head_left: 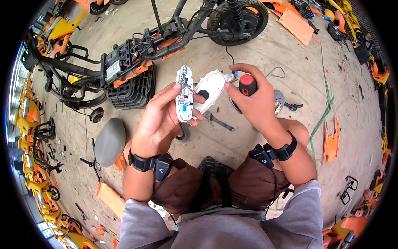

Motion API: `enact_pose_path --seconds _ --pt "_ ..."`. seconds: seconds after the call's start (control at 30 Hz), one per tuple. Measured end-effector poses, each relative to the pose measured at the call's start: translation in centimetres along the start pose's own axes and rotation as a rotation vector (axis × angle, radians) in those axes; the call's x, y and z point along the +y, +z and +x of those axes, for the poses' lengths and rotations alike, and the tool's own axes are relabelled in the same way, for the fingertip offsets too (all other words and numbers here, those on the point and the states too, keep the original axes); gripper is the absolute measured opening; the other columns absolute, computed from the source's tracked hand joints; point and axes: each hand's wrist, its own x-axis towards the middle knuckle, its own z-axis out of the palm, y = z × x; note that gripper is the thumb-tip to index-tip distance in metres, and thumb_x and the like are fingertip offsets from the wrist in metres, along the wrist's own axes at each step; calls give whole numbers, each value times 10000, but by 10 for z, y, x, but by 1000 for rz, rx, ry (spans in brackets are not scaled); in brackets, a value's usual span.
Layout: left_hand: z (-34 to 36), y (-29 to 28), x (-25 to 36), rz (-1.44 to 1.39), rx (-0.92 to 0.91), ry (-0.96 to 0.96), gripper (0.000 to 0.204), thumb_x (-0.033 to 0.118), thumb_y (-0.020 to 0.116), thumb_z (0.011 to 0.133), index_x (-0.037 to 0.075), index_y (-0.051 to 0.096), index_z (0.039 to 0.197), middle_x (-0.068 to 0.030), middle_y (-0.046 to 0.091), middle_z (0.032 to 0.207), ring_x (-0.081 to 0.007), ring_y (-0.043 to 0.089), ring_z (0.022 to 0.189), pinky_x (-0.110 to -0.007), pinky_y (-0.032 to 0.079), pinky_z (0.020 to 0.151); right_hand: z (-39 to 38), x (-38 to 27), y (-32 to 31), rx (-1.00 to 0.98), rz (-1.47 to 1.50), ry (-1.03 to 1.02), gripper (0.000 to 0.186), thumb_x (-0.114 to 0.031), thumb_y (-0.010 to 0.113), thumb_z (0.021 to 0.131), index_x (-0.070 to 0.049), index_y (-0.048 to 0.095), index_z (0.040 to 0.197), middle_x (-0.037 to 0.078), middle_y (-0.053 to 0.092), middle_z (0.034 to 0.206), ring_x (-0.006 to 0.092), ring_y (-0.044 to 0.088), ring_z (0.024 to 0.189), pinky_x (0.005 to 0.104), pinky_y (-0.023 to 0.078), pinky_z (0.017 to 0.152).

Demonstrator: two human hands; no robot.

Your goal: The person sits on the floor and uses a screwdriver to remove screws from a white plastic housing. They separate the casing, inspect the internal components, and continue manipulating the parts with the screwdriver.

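Note:
My left hand (159, 108) grips a long white circuit board (180, 93), thumb on its edge and fingers behind it. Small components and a blue part sit on the board's face, and thin red and dark wires run from it toward a white oval housing (215, 86). That housing lies tilted between my hands, its hollow side with a round black part up. My right hand (259, 97) is closed around a screwdriver (248, 85) with a red and black handle; its shaft is hidden. The right thumb and forefinger curl near the housing's right end, by a small blue connector (236, 74). Whether they touch it I cannot tell.
A stripped scooter frame (166, 35) lies ahead, its wheel (236, 23) at the far side and a black crate (132, 89) beneath. A grey oval cover (110, 142) rests left. Orange panels (331, 141) and a green strap (323, 118) lie right. Yellow scooters (31, 145) line the left side.

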Motion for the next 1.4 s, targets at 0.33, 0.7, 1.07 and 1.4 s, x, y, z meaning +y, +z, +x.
enact_pose_path --seconds 0.33,0.7,1.07,1.4 --pt "2 6 -4 20 -43 -6 394 295 411 1036 -38 460 1241 -251 650 1078 -377 698 839 -414 594 686 -6 6 18 -352 250 71 385 -72 698 812 -4 602 1178 100 676 1093 133 622 1005 276 487 876" --pt "0 3 -2 43 -12 8 438 315 425 1029 -53 467 1262 -224 662 1065 -365 703 768 -400 607 620 -2 3 25 -435 484 384 369 -148 718 800 -5 608 1122 22 622 787 63 537 576 237 427 501" --pt "-2 6 -3 231 61 75 531 234 568 957 -60 388 1361 -213 652 1095 -325 715 787 -374 617 618 -3 4 26 -441 525 456 309 -126 696 812 -11 632 1092 1 572 658 64 502 476 237 379 432" --pt "-1 8 -4 267 75 127 511 157 642 929 -48 428 1345 -174 683 1013 -234 696 796 -342 605 635 1 6 17 -506 530 606 282 -214 647 857 16 675 1016 59 643 795 90 510 484 241 384 425"
